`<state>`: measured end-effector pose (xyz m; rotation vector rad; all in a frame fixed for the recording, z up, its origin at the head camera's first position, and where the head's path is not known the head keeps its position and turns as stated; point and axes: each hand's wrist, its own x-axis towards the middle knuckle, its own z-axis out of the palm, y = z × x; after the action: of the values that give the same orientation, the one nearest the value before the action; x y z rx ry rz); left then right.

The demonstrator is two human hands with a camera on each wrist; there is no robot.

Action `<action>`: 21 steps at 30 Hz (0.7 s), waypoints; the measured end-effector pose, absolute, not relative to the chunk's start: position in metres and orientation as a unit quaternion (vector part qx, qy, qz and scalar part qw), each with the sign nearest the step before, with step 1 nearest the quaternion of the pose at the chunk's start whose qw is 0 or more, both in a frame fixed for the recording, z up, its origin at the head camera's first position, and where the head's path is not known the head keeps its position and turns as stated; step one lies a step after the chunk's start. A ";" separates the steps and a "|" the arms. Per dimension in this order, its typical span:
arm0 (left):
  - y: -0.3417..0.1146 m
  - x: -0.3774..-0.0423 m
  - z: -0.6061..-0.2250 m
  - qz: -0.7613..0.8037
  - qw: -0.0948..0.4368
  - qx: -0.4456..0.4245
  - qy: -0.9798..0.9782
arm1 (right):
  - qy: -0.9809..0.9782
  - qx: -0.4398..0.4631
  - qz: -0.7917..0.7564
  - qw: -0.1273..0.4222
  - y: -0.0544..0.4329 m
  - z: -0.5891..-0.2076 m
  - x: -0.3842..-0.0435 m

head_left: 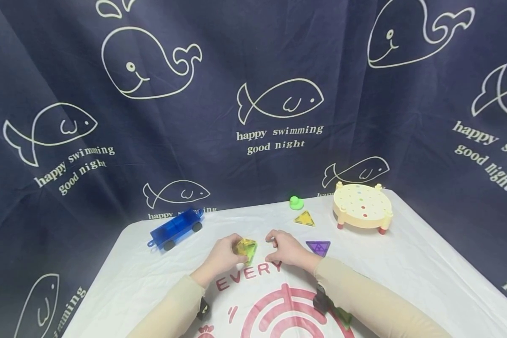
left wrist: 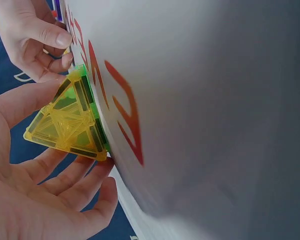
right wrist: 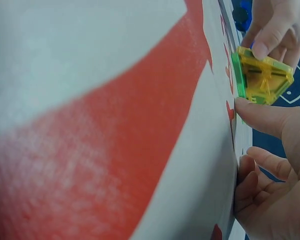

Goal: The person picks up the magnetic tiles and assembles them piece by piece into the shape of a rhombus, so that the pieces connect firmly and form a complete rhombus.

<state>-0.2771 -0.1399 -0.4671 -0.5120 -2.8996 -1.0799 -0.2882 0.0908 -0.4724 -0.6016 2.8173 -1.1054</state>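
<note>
My left hand (head_left: pixel 223 253) pinches a small structure of see-through triangular magnetic tiles (head_left: pixel 249 248) between thumb and fingers, low over the white cloth. In the left wrist view, yellow tiles (left wrist: pixel 65 122) stand up from a green tile (left wrist: pixel 96 112) along the cloth side. Across a narrow gap in the head view is my right hand (head_left: pixel 290 249), its fingers loosely bent and holding nothing. The right wrist view shows the right thumb (right wrist: pixel 262 117) overlapping the lower edge of the yellow-and-green structure (right wrist: pixel 265 77).
Right of the right hand lies a purple triangle tile (head_left: pixel 318 248); a yellow triangle tile (head_left: pixel 305 218) and green toy duck (head_left: pixel 296 203) sit behind. A cream round toy table (head_left: pixel 362 204) stands back right, a blue wheeled toy wagon (head_left: pixel 177 228) left. A green tile (head_left: pixel 343 317) shows by the right sleeve.
</note>
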 end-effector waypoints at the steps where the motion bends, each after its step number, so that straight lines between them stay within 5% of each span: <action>1: -0.142 -0.276 -0.467 -0.342 0.006 -0.162 -0.926 | 0.912 -0.194 -0.359 0.028 0.091 -0.473 -0.289; 21: -0.169 -0.265 -0.462 -0.349 0.024 -0.142 -0.926 | 0.895 -0.248 -0.370 0.011 0.111 -0.459 -0.274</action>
<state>-0.2646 -0.1692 -0.4622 -0.4382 -2.8647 -1.0808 -0.2742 0.1111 -0.4594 -0.7745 2.7920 -1.1540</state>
